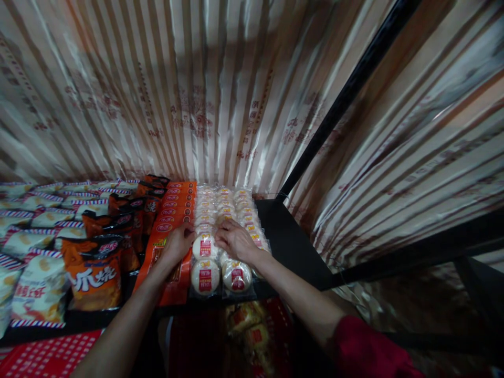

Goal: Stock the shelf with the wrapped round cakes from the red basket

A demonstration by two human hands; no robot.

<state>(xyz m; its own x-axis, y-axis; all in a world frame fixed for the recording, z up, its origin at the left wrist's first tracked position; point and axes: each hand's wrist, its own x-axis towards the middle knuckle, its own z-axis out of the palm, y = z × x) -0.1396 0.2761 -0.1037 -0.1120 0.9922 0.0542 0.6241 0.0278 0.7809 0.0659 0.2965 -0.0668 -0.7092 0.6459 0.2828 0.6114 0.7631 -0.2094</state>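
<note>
Rows of round white wrapped cakes with red labels lie overlapping on a black shelf. Both hands are at one wrapped cake in the left row. My left hand has its fingertips closed at the cake's left edge, over the orange packets. My right hand reaches across the middle row, its fingers curled at the upper right edge of the same cake. Beside the cakes on the left are flat orange packets with oval logos.
Orange and black snack bags and white bags with striped edges stand in rows at the left. A black post rises behind the shelf's right end, before pleated sheeting. Yellowish packages lie below the front edge.
</note>
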